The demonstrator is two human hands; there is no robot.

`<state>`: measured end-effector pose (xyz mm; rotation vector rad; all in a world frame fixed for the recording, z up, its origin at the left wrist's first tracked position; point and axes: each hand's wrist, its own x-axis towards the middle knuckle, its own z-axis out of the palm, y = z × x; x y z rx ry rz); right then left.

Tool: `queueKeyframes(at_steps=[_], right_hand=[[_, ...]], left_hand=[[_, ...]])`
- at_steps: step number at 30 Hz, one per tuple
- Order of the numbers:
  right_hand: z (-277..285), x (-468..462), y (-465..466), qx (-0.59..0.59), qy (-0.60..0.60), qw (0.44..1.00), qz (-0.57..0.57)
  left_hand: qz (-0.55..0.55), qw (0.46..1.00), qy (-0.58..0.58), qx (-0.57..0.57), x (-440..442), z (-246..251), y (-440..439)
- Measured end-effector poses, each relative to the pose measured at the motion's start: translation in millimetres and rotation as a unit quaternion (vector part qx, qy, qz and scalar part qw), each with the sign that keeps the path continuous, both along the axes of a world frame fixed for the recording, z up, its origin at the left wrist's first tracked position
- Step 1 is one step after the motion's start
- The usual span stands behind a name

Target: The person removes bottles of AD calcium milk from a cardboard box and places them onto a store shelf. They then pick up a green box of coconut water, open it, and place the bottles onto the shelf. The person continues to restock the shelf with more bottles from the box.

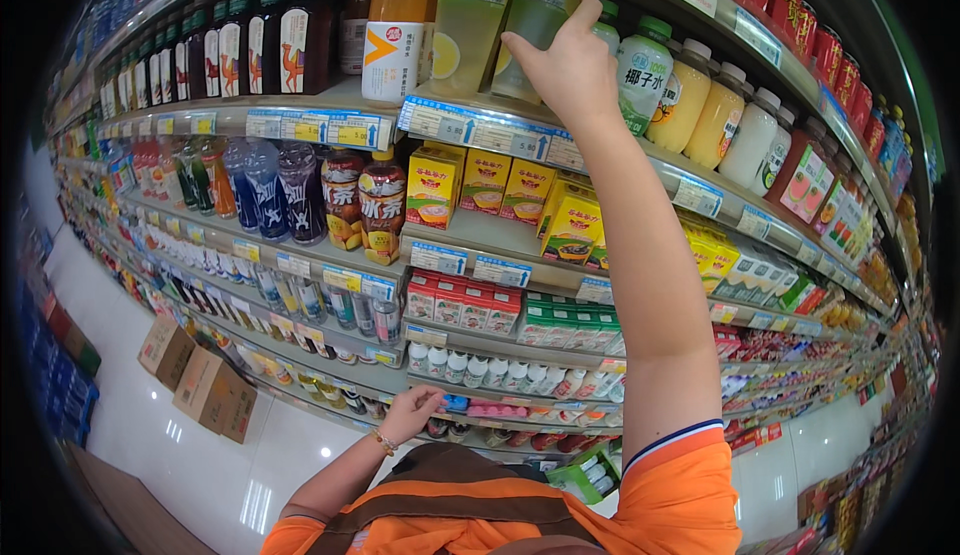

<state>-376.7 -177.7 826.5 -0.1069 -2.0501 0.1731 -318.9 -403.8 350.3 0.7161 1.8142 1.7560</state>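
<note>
My right hand reaches up to the upper shelf. Its thumb and fingers span a tall green-tinted drink container. A matching green container with a lemon picture stands just left of it. To the right are a green-capped coconut water bottle and yellow juice bottles. An orange vitamin drink bottle stands on the left. My left hand hangs low before the bottom shelves, fingers partly curled. Near its fingertips shows a small blue item; whether they touch it is unclear.
Shelf edges with price labels run across in front of me. Below stand yellow cartons, red cartons and iced tea bottles. Cardboard boxes sit on the tiled floor at left. An open green carton lies low.
</note>
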Motion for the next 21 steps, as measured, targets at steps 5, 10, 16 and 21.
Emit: queueKeyframes(at_steps=[5, 10, 16, 21], right_hand=[[-6, -10, -14, -0.046, 0.005, 0.998, -0.048], [-9, -17, -22, -0.108, 0.029, 0.993, -0.036], [-15, -19, -17, -0.142, 0.060, 0.987, -0.035], [-29, -24, -11, -0.074, 0.146, 0.986, 0.037]], left_hand=[[-0.050, 0.998, -0.046, -0.013, -16, -13, -20], [-0.073, 0.995, -0.070, -0.005, -19, -30, -33], [-0.099, 0.990, -0.089, 0.036, -27, -61, -45], [-0.089, 0.991, -0.099, 0.019, -29, -67, -57]])
